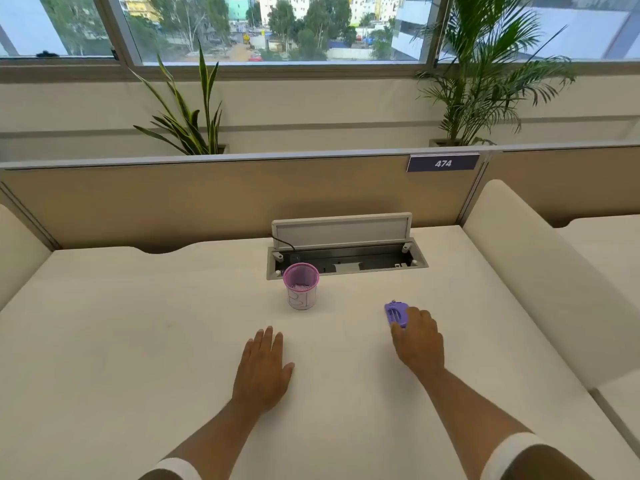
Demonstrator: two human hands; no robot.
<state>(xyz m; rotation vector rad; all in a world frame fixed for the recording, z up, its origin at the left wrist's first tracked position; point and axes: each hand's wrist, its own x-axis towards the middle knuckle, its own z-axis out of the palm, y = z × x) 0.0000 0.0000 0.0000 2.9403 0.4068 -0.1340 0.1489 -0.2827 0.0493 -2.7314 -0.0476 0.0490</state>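
A small purple plastic object [394, 314] with slots in its top lies on the white desk [138, 323], right of centre. My right hand [417, 339] covers its near side, fingers curled round it. My left hand [265, 367] rests flat on the desk with straight fingers, holding nothing. A pink mesh cup [300, 285] stands upright beyond my left hand, with paper inside.
An open cable tray [346, 261] with a raised lid is set into the desk behind the cup. A beige partition [207, 199] with the label 474 [443, 163] closes the far edge. White side dividers flank the desk. Potted plants stand behind the partition.
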